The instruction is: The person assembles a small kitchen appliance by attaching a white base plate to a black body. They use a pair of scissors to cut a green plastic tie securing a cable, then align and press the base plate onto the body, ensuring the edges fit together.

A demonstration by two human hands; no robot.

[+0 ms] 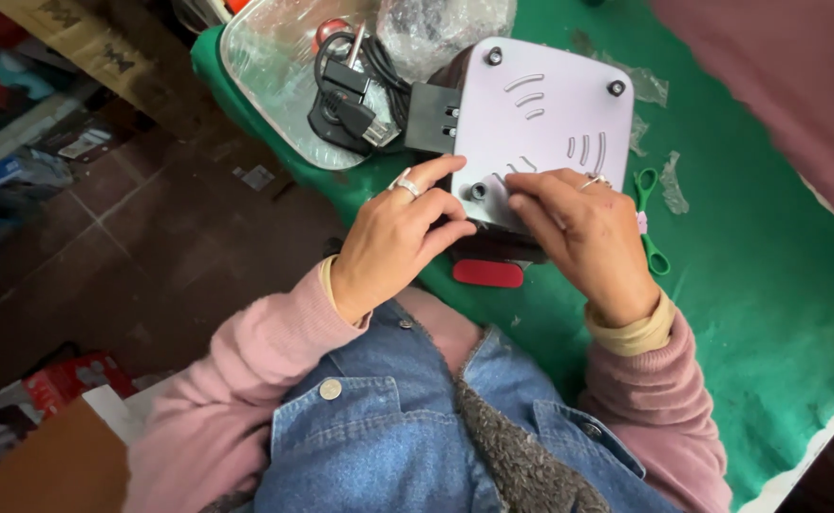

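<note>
A table (768,285) under green cloth fills the right and upper part of the view, and at its near edge lies a grey device (540,114), underside up, with curved vent slots, dark round feet at the corners and a black block on its left side. Behind it to the left, a clear plastic tray (265,76) holds a coiled black cable (350,95) with its plug, and crumpled clear wrap (436,28) sits just beside that. The left hand (393,237) rests on the device's near left corner, fingers bent and loosely spread, fingertips touching the surface next to a dark foot (479,191); it wears a ring and grips nothing that I can make out. The right hand (583,233) lies flat-fingered on the near edge, fingertips pressing the grey surface close to the left hand's, also ringed and closed around nothing visible. Green-handled scissors (650,218) lie on the cloth just right of the right hand. A small red piece (488,274) lies on the cloth below the device, between the two wrists. Scraps of clear film (669,180) lie scattered near the scissors
</note>
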